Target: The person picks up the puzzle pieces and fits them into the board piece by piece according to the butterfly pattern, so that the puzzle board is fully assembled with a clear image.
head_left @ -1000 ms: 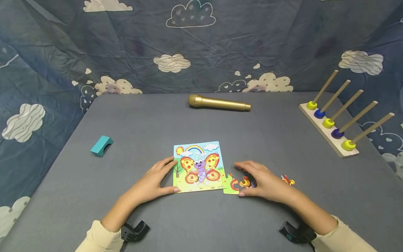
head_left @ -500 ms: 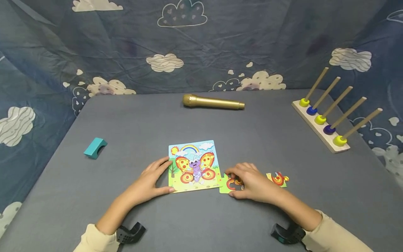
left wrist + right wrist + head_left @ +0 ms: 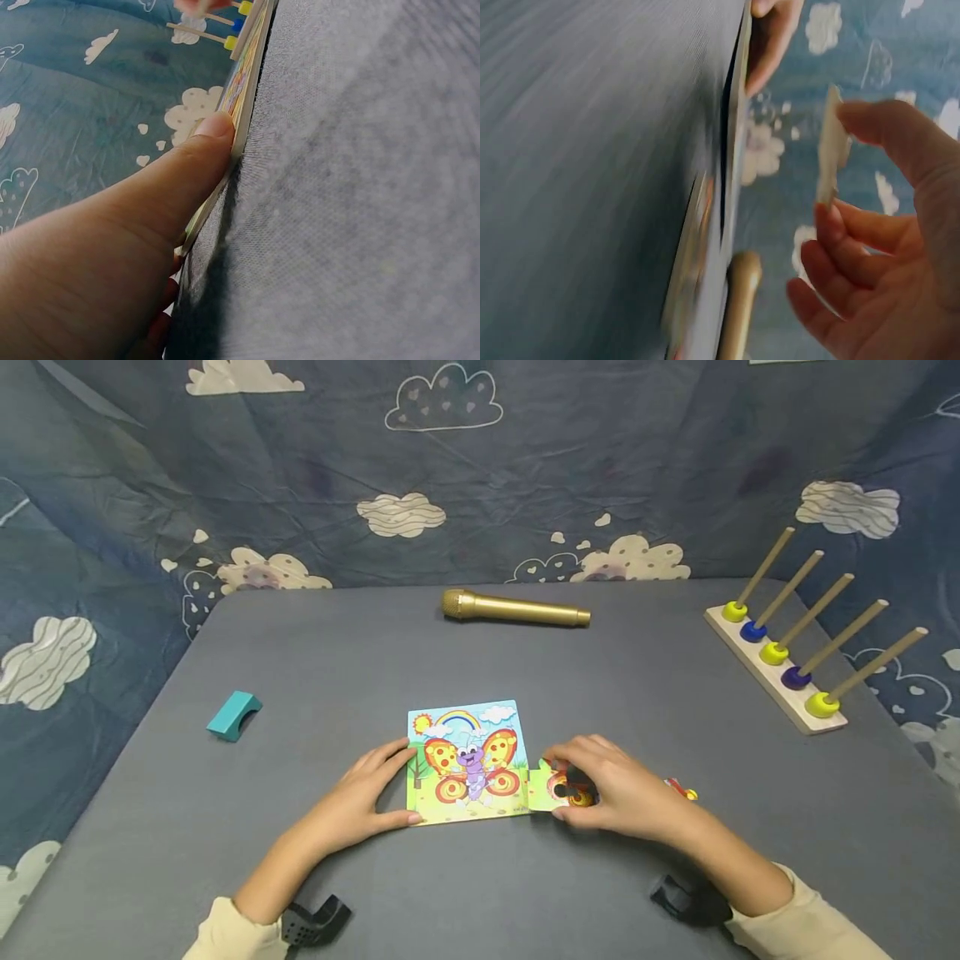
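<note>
block: small teal arched wooden block point(image 3: 234, 715), far left on the grey table point(image 3: 315, 660), well apart from both hands
left hand: left hand point(image 3: 360, 797) flat on table, fingers straight and slightly spread, framing left edge and lower left corner of the puzzle; thumb along bottom edge, index at left edge; left wrist view shows the thumb tip point(image 3: 212, 131) pressed against the board edge
puzzle: colourful square butterfly jigsaw board point(image 3: 467, 762) with rainbow, sun and clouds, lying flat at table centre, just in front of the person, between the two hands
microphone: gold metallic microphone point(image 3: 516, 609) lying on its side at the far middle of table, head to the left, well apart from puzzle
loose piece: green and orange jigsaw piece point(image 3: 551, 790) touching right edge of the board, partly under the right hand's fingers
right hand: right hand point(image 3: 615, 789) fingers curled, pinching a small puzzle piece point(image 3: 829, 150) between thumb and fingertips; in the right wrist view that piece is held on edge, off the table, near the board
second loose piece: small red and yellow jigsaw piece point(image 3: 681, 789) on table just right of right hand, mostly hidden behind it
peg rack: pale wooden base with five slanted wooden dowels point(image 3: 780, 681), one ring at each foot, alternating yellow and blue, far right of table
backdrop: dark blue cloth with white clouds point(image 3: 450, 468) behind and beside the table
</note>
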`<state>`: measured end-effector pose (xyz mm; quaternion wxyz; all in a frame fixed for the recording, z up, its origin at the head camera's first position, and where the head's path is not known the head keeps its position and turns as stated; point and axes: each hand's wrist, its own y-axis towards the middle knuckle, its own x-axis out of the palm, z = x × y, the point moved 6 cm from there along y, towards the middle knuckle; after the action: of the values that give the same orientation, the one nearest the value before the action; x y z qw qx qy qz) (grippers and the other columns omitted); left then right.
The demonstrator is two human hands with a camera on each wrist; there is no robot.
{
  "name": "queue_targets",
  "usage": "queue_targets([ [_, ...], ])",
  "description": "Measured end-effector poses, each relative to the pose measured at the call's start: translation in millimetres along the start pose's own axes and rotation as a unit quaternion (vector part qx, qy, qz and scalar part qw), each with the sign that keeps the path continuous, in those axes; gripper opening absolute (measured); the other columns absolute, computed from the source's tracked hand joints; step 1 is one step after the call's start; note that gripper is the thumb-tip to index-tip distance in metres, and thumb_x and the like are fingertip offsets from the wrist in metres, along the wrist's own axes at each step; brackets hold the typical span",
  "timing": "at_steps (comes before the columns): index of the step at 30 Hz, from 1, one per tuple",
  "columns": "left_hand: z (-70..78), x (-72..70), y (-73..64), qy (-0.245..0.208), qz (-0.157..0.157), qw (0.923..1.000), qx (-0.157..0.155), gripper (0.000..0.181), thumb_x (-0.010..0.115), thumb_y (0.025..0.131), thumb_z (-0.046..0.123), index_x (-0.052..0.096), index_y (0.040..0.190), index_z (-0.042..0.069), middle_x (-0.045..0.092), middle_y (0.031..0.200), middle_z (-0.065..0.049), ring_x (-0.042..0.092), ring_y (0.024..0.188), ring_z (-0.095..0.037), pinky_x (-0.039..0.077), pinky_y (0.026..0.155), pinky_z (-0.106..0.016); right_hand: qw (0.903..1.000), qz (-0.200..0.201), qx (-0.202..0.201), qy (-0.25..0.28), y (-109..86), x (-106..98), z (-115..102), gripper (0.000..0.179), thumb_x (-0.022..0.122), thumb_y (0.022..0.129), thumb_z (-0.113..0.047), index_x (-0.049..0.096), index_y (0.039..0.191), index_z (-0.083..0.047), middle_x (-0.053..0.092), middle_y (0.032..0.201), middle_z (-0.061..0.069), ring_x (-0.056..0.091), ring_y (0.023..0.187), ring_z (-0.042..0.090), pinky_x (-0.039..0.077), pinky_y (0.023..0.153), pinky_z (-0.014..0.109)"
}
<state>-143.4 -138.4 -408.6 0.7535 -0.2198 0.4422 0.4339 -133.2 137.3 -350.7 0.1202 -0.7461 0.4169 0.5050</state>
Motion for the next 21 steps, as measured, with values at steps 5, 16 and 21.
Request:
queue_targets([
  [5,1.2,0.3,0.9,-0.004,0.008,1.0,0.001,0.083,0.062,0.074,0.057,0.033,0.14,0.016,0.027,0.143,-0.003,0.025,0.128,-0.026,0.027,0.096,-0.052,0.9979,0.042,-0.045,0.022,22.9,7.6,-24.4,0.055,0.074,0.07,-0.028,0.055,0.117,-0.007,0.054,0.101,-0.005,0.046,0.097,0.013,0.039,0.082,0.035],
  [16,2.5,-3.2,-0.6,-0.013,0.005,0.9996,0.024,0.08,0.064,0.075,0.053,0.035,0.139,0.014,0.03,0.142,0.001,0.025,0.128,-0.021,0.026,0.098,-0.049,0.9986,-0.01,-0.028,0.043,65.8,64.6,-43.4,0.051,0.071,0.073,-0.029,0.057,0.118,-0.008,0.054,0.101,-0.003,0.045,0.092,0.01,0.039,0.078,0.028],
  [21,3.1,-3.9,-1.2,-0.015,0.0,0.9993,0.033,0.075,0.062,0.076,0.054,0.037,0.138,0.019,0.031,0.141,0.003,0.024,0.129,-0.019,0.026,0.098,-0.048,0.9984,-0.031,-0.022,0.042,71.3,80.6,-41.7,0.052,0.073,0.072,-0.028,0.058,0.118,-0.009,0.054,0.101,-0.003,0.046,0.092,0.012,0.037,0.081,0.03],
])
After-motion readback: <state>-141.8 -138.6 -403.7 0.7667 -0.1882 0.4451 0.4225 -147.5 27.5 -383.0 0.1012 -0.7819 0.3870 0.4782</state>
